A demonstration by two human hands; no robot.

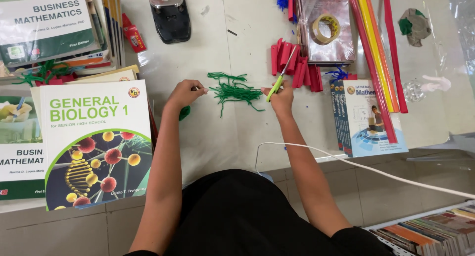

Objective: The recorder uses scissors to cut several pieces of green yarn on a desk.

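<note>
Head view: left hand (184, 94) pinches a strand end of loose green yarn (232, 91), drawing it sideways, so the right hand (281, 98), gripping green-handled steel scissors (281, 77), can reach it.

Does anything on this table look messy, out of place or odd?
Mostly the green yarn: cut strands lie in a loose tangle between the left hand and the right hand, which holds scissors. A white cable also trails across the right forearm. Nothing looks damaged.

yarn (233, 91): green | scissors (278, 80): lime-green handles | strips (293, 63): red | hole punch (170, 17): black
</note>
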